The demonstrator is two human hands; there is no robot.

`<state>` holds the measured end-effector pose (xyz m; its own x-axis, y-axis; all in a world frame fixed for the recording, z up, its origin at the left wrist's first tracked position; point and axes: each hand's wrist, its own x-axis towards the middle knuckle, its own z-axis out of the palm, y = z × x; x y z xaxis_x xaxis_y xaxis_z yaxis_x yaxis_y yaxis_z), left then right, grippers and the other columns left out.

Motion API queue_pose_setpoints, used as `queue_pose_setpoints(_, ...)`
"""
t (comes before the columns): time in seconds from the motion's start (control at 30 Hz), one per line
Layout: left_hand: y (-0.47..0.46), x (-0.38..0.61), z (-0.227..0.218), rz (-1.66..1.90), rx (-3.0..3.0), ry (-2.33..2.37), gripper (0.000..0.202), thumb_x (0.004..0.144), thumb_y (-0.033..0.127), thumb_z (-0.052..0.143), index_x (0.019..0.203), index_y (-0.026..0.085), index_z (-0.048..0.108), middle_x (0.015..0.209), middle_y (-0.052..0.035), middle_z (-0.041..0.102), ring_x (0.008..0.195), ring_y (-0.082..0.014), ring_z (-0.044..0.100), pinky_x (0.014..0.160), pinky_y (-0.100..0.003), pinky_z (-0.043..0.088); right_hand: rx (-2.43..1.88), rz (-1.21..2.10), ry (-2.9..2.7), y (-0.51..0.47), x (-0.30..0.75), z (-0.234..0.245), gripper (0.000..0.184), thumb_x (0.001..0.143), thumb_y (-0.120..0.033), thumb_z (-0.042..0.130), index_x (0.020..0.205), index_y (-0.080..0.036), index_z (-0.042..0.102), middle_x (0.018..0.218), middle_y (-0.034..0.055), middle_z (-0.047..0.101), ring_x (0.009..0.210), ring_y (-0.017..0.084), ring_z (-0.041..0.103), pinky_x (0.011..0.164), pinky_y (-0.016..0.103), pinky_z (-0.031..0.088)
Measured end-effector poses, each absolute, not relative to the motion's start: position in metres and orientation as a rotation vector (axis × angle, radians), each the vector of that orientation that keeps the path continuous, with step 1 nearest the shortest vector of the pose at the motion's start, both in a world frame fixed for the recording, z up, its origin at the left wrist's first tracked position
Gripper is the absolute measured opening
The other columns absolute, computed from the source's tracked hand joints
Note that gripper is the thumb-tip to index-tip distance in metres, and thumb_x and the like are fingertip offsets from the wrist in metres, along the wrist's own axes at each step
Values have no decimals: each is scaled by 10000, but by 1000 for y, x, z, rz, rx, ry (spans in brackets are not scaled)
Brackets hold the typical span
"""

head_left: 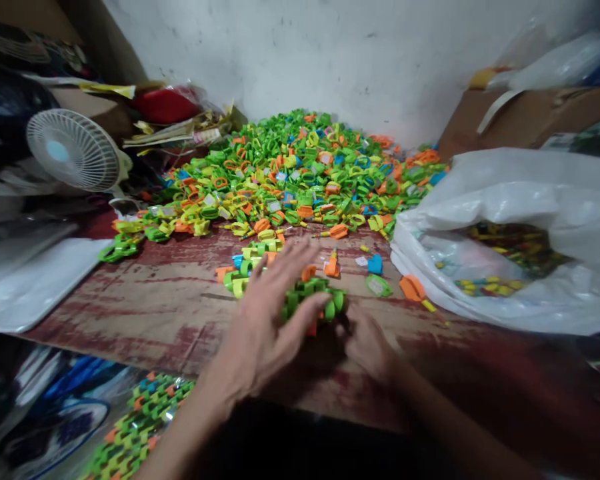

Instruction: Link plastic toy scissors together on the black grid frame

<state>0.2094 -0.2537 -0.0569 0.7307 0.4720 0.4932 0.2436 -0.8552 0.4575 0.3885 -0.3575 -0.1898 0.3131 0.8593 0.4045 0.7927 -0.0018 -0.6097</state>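
My left hand [267, 317] reaches over a clump of small green and orange plastic pieces [307, 297] on the table, its fingers stretched out and slightly blurred. The thumb lies against the near side of the clump. At the right end of the clump is my right hand [367, 340], its fingers curled in; what they hold, if anything, is hidden. Beyond my left hand lies a row of yellow, green and blue pieces [243, 270]. Loose to the right are an orange piece [332, 265], a blue piece [375, 264] and a green oval piece [379, 286].
A large heap of similar plastic pieces [285, 173] rises against the wall. An open white sack [505, 187] stands at the right, with an orange piece [413, 288] beside it. At the left are a fan [75, 150] and white sheeting [55, 280]. Clustered pieces [135, 427] lie below the table edge.
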Motion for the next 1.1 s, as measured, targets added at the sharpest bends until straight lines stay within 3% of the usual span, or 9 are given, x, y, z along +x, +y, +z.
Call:
queue_pose_setpoints(0.07,-250,188,-56,1184,2373,747,449,1028,423,393,1439,266,481,1482,-39,529,1384,-215,475,1172,-423,387,-1795,50,-1483,-367,393,-188,268,858,-150,421,1011,-202,634,976,86,710,953,227,682,881,368,566)
queue_pose_setpoints(0.17,-251,152,-90,1421,2166,1059,421,1031,424,382,1396,264,520,1393,-50,609,1307,-225,552,1148,-438,417,-1818,-89,-1458,-378,396,-195,245,930,-203,423,1054,-196,633,1028,110,714,973,242,685,864,374,566)
queue_pose_setpoints(0.27,-264,127,-147,1247,2055,1224,406,1019,392,431,1388,242,510,1386,-91,606,1291,-258,565,1082,-468,486,-1836,-114,-1479,-380,388,-205,226,961,-234,428,1041,-207,638,1069,113,710,1005,255,676,889,397,554)
queue_pose_setpoints(0.37,-280,122,-192,1023,2150,1189,502,984,383,503,1436,183,416,1432,-175,546,1307,-304,549,1043,-520,509,-1863,-147,-1494,-374,380,-213,233,954,-216,405,950,-205,638,972,114,712,914,268,681,861,437,552)
queue_pose_setpoints(0.53,-279,147,-200,866,2415,1106,843,797,462,739,1466,157,327,1427,-232,525,1326,-389,501,1059,-623,439,-1854,-208,-1489,-366,375,-218,254,929,-178,400,1063,-188,616,987,133,706,934,273,670,861,449,549)
queue_pose_setpoints(0.7,-265,170,-187,722,2421,1080,641,819,341,705,1378,192,428,1354,-174,604,1333,-335,511,1143,-641,289,-1913,-223,-1416,-363,374,-226,276,909,-185,416,1105,-194,610,1075,141,700,1021,293,659,888,470,549)
queue_pose_setpoints(0.8,-264,172,-190,723,2452,1085,541,811,268,629,1328,186,494,1306,-164,640,1308,-329,535,1138,-644,282,-1931,-334,-1420,-367,378,-245,286,888,-199,447,1109,-217,627,1033,136,709,969,296,675,837,450,568)
queue_pose_setpoints(0.93,-261,169,-211,779,2584,1034,673,714,227,592,1380,218,494,1336,-130,635,1309,-342,527,1117,-611,325,-1858,-568,-1492,-376,388,-280,274,873,-262,496,1082,-220,668,967,128,726,873,307,686,726,437,574)
queue_pose_setpoints(1.1,-250,168,-244,882,2785,997,884,627,278,597,1487,245,395,1413,-100,587,1358,-379,462,1130,-569,310,-1901,-433,-1527,-386,387,-280,228,914,-343,569,1079,-263,704,1073,69,713,1008,266,665,834,404,568)
